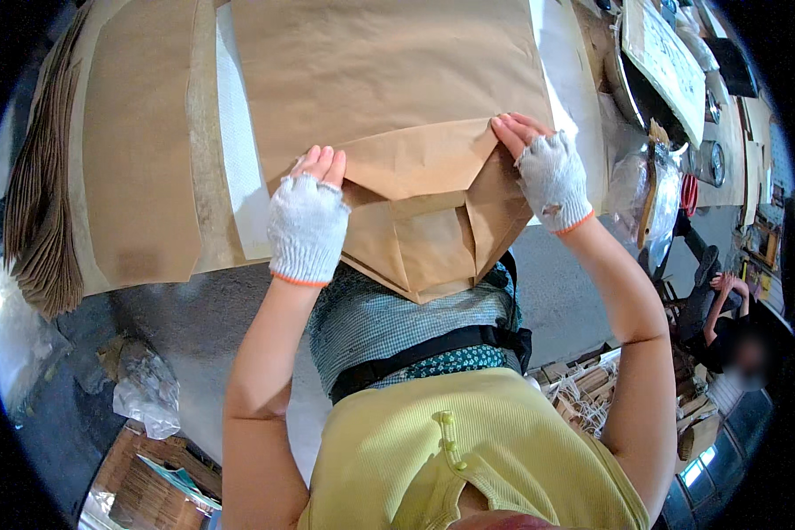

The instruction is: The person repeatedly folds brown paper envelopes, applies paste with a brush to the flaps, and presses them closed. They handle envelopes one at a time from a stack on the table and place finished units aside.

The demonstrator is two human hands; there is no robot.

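Observation:
A large brown paper bag (pixel 389 79) lies across the work table, its near end opened into folded flaps. These flaps form a bottom with slanted sides, and a small rectangular panel (pixel 433 237) shows in the middle. The near tip hangs over the table edge by my waist. My left hand (pixel 311 216), in a white fingerless glove with an orange cuff, is closed on the left end of the upper fold; its thumb is hidden. My right hand (pixel 546 168), gloved alike, pinches the right corner of that fold between thumb and fingers.
Left of the bag lie another flat brown paper piece (pixel 141 132) and a fanned stack of brown paper (pixel 49 194). At the right are a framed board (pixel 667 66), clear plastic and a wooden-handled brush (pixel 652 190). Another person (pixel 729 309) sits at the far right.

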